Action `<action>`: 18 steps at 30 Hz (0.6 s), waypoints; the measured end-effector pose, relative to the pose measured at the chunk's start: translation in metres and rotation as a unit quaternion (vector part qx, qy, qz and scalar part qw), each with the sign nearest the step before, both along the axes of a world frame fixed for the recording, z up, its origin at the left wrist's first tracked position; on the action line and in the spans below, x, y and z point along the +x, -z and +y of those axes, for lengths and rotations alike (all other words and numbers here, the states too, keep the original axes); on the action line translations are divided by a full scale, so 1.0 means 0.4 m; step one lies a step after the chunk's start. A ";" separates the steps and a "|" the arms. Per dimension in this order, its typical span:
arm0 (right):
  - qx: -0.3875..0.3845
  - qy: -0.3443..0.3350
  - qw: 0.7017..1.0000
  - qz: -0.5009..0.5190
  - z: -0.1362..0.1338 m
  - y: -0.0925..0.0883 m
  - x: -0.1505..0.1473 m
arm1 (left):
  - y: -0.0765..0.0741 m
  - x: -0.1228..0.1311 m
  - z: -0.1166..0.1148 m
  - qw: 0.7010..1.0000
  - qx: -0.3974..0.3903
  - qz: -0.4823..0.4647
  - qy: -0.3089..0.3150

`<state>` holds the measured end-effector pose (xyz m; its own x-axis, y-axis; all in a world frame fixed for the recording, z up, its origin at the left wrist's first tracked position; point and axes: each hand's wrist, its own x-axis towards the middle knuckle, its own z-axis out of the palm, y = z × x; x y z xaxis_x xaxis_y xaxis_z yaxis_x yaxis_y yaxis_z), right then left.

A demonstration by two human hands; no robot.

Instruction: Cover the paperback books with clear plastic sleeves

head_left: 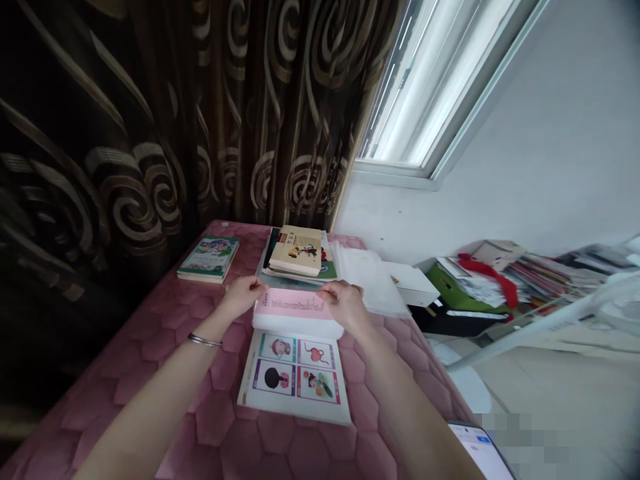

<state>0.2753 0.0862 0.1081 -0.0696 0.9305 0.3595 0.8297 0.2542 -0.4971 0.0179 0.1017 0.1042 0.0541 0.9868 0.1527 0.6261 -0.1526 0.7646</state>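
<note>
An open picture book (pixel 294 408) lies on the pink quilted cover, its lower page printed with framed cartoon pictures. Its upper part is lifted and shows a pink printed page (pixel 295 304). My left hand (pixel 244 295) pinches that page's left top corner between thumb and fingers. At the opposite corner, my right hand (pixel 346 301) grips the page in the same way. A bracelet (pixel 205 341) circles my left wrist. Just beyond the lifted pages is a stack topped by a cream-coloured book (pixel 296 249).
Left of the stack lies a green-covered book (pixel 209 257). Translucent plastic sheets (pixel 363 277) and a white box (pixel 411 283) are to its right. A phone (pixel 477 452) sits at the lower right. Dark patterned curtains (pixel 150 133) hang behind; papers (pixel 540 283) fill a shelf.
</note>
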 end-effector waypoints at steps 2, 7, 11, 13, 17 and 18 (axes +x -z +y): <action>-0.008 -0.001 1.000 0.006 0.002 -0.002 0.000 | 0.015 -0.004 0.007 0.998 -0.004 -0.064 -0.002; 0.000 -0.008 1.000 0.003 0.014 -0.007 0.005 | 0.054 -0.024 -0.004 0.989 0.011 -0.143 -0.042; 0.025 -0.003 1.000 -0.007 0.020 0.002 0.016 | 0.119 -0.038 -0.092 0.990 -0.070 -0.056 -0.113; 0.039 -0.004 0.999 -0.007 0.020 0.010 0.020 | 0.150 -0.032 -0.158 0.986 -0.135 0.009 -0.097; 0.064 -0.001 0.998 0.005 0.012 0.028 0.022 | 0.168 0.011 -0.272 0.974 -0.187 0.090 -0.095; 0.072 0.001 0.997 0.008 0.009 0.031 0.022 | 0.167 0.024 -0.289 0.969 -0.198 0.110 -0.100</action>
<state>0.2842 0.0899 0.0956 -0.0608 0.8695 0.4902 0.8230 0.3215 -0.4683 0.0277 -0.0138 0.0375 -0.1568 0.9597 -0.2334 0.7679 0.2671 0.5823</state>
